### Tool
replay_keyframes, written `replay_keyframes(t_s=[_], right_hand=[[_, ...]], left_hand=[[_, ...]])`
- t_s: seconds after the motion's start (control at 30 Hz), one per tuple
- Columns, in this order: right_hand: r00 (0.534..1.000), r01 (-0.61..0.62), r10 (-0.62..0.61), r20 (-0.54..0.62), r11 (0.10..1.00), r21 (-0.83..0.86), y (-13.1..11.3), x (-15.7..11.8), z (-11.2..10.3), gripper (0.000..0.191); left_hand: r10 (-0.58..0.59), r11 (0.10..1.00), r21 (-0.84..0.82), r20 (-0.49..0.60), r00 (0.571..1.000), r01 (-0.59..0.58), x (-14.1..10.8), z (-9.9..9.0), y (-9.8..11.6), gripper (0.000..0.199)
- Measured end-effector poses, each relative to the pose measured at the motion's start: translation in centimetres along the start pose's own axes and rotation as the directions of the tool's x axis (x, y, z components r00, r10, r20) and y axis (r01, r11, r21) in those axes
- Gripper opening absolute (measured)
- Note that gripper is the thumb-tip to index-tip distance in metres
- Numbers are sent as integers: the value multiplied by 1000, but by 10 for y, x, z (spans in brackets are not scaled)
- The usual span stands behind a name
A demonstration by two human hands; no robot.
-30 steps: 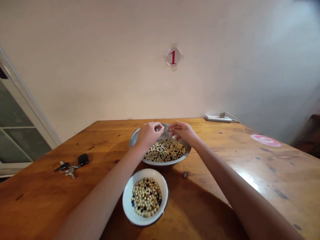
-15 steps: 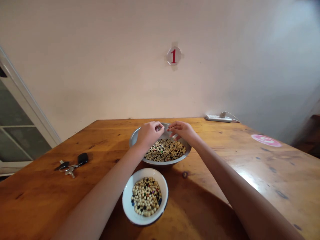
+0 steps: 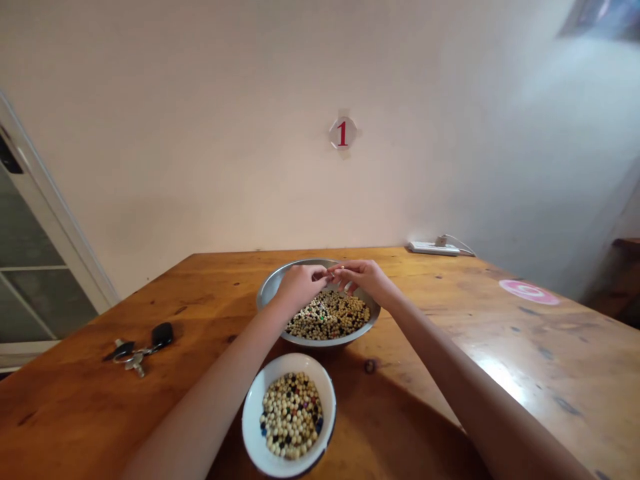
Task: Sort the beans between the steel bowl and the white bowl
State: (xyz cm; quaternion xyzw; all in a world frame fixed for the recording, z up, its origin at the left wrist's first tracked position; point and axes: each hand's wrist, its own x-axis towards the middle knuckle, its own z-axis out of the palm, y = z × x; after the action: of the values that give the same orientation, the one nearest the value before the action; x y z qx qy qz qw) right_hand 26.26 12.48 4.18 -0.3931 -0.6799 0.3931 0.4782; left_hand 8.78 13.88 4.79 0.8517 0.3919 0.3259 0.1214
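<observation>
The left hand (image 3: 301, 285) obscures part of the metal bowl (image 3: 320, 343); fingertip detail above it is too small to resolve. Left of the metal bowl, the door (image 3: 43, 260) is cropped; far upper right, the panel (image 3: 610, 19) is cropped and blurred.

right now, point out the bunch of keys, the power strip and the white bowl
bunch of keys (image 3: 134, 361): head view, a metal key
power strip (image 3: 425, 249): head view, its white body
white bowl (image 3: 254, 431): head view, inner wall

Beneath the fingers (image 3: 327, 275), the large bowl (image 3: 270, 293) looks like smooth, dull grey metal. Nearer than the fingers, the small white bowl (image 3: 253, 413) has a glossy finish. The surface (image 3: 400, 373) is varnished, knotted wood, shining brightly right of the fingers.
</observation>
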Motion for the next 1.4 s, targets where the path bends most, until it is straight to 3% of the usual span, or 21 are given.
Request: replay_keyframes(t_s=[0.33, 0.67, 0.97, 1.1, 1.2, 1.3, 1.4], right_hand=[[1000, -10, 9, 8, 997, 83, 2, 0, -1, 24], [996, -17, 28, -87, 992, 126, 2, 2, -1, 22], [990, 4, 26, -140, 977, 211, 5, 1, -3, 23], [992, -13, 25, -123, 995, 96, 10, 3, -2, 18], [999, -20, 17, -28, 990, -142, 14, 5, 1, 16], [996, 86, -66, 64, 915, -394, 14, 5, 4, 24], [988, 158, -144, 64, 890, -428, 10, 5, 5, 24]], left_hand=[[-21, 953, -297, 132, 991, 60, 4, 3, -8, 24], [-34, 923, -377, 122, 992, 78, 5, 4, -10, 22], [-180, 855, -484, 59, 982, 185, 8, 5, -13, 16], [-223, 791, -584, 2, 975, 182, 9, -1, -7, 15], [-276, 740, -638, 3, 961, 215, 8, -7, -3, 16], [-269, 722, -656, 25, 963, 219, 8, -7, -3, 16], [-207, 745, -638, 57, 977, 195, 7, -4, -6, 17]])
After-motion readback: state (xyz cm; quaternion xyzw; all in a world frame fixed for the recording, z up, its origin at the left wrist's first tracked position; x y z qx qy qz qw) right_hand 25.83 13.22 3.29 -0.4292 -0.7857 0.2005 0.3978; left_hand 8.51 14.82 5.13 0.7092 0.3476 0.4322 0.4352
